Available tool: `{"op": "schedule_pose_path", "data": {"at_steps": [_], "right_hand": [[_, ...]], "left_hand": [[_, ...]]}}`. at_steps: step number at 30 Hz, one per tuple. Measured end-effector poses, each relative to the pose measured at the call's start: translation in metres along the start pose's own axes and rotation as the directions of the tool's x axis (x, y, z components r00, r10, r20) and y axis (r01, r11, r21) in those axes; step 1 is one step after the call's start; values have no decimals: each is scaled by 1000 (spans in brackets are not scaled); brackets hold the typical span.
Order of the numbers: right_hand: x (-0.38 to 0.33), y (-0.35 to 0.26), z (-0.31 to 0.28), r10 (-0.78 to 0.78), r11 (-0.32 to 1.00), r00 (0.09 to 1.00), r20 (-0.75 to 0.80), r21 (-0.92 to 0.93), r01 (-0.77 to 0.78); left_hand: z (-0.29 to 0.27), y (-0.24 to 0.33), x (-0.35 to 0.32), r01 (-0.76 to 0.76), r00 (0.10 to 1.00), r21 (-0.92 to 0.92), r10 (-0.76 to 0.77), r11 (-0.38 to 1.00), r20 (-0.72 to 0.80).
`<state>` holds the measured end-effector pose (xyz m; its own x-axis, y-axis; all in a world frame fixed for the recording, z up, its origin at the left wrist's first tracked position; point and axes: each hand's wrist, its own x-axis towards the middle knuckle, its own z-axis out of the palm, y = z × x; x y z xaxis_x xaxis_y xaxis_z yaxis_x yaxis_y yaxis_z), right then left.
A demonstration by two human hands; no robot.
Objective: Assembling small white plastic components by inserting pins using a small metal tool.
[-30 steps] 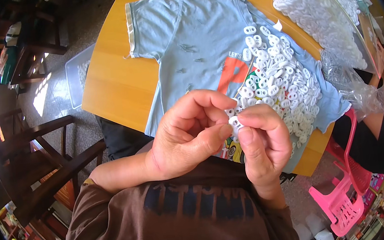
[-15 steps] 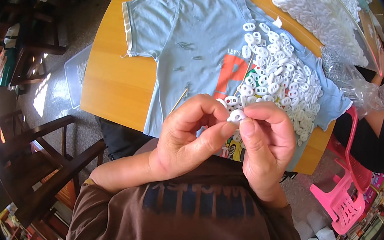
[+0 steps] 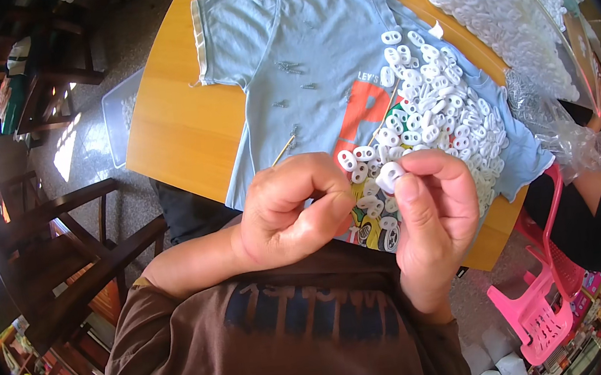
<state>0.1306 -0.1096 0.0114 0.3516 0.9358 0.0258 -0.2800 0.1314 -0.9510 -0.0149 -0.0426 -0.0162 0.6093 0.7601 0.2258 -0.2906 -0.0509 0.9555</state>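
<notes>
My right hand [image 3: 438,220] pinches a white oval two-hole plastic piece [image 3: 390,176] between thumb and forefinger. To its left, a small gap away, my left hand [image 3: 299,206] is closed, thumb pressed to the curled forefinger; whatever it may hold is too small to make out. Beyond both hands, a heap of similar white plastic pieces [image 3: 447,108] covers the right half of a light blue T-shirt [image 3: 305,31]. Several small metal springs [image 3: 289,67] lie scattered on the shirt's left half. One thin wooden stick [image 3: 283,149] rests just past my left hand, another [image 3: 386,112] beside the heap.
The shirt is spread over a yellow wooden table [image 3: 174,120]. A large clear bag of white pieces [image 3: 496,17] sits at the far right, crumpled clear plastic [image 3: 561,135] nearer. Another person's arm [image 3: 598,194] shows beside a pink plastic chair [image 3: 533,309]. Dark wooden chairs [image 3: 92,248] stand left.
My hands have come apart. The right has moved slightly right with the white plastic piece, which both hands touched before; the left has drawn back a little to the left.
</notes>
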Motion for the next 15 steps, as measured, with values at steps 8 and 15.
{"op": "schedule_pose_path", "data": {"at_steps": [8,15], "right_hand": [[2,0,-8,46,998,994,-104,53,-40],[17,-12,-39,60,991,977,-206,133,-32]], "left_hand": [[-4,12,7,257,966,-71,-259,964,-24],[2,14,51,168,963,540,-253,825,87]]}}
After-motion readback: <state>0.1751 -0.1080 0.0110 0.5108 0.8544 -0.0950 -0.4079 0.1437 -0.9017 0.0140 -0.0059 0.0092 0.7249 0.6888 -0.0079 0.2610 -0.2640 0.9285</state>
